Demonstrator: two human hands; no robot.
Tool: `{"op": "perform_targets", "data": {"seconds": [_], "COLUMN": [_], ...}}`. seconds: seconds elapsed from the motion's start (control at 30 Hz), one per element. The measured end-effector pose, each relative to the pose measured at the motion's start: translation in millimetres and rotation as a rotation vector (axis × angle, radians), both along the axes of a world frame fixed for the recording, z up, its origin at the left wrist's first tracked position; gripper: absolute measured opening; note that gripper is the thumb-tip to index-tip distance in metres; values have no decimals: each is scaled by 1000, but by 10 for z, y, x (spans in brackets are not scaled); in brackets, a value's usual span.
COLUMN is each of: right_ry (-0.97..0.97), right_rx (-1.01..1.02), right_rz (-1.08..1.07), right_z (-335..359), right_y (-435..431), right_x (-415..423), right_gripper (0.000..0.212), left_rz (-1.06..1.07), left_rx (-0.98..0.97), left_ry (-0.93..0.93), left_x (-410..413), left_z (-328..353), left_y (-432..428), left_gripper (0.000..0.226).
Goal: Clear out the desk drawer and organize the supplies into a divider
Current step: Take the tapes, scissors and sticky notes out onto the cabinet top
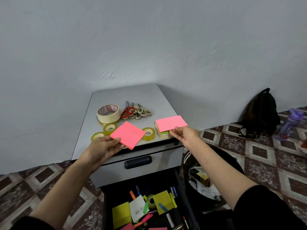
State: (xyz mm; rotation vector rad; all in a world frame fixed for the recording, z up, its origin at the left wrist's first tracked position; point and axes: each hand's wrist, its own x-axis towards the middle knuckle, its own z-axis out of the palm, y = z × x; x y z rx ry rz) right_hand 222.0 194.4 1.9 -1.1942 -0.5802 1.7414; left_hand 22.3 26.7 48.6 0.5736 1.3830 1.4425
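Note:
My left hand [106,146] grips a pink sticky-note pad [127,134] by its near corner, just above the front edge of the grey cabinet top [149,97]. My right hand [184,135] pinches a second pink pad [171,123] at its near edge, and this pad lies on a stack of green and yellow pads [163,133] at the top's front right. Below, the open drawer [106,205] holds yellow pads [163,201], pens, markers and a small tape roll.
On the cabinet top lie a masking tape roll [108,113], three clear tape rolls [149,133] and several scissors [135,111]. A black bin [211,178] of rubbish stands right of the cabinet. A black backpack [260,113] and a purple bottle [290,123] sit by the wall.

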Motion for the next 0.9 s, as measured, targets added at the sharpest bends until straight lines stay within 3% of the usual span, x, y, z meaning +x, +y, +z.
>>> {"op": "perform_targets", "data": {"seconds": [0.53,0.9], "right_ry": [-6,122], "right_rx": [-23,146], "right_rz": [-37,-6], "right_z": [-10,291], "right_y": [-173,-45], "right_x": [47,480], "right_gripper": [13,29], "left_rz": [42,-42], "left_rx": [-9,38], "left_ry": [-17,128], "left_x": [66,416], "left_z": [78,299], "left_y": [43,1128], "left_gripper": [14,13]}}
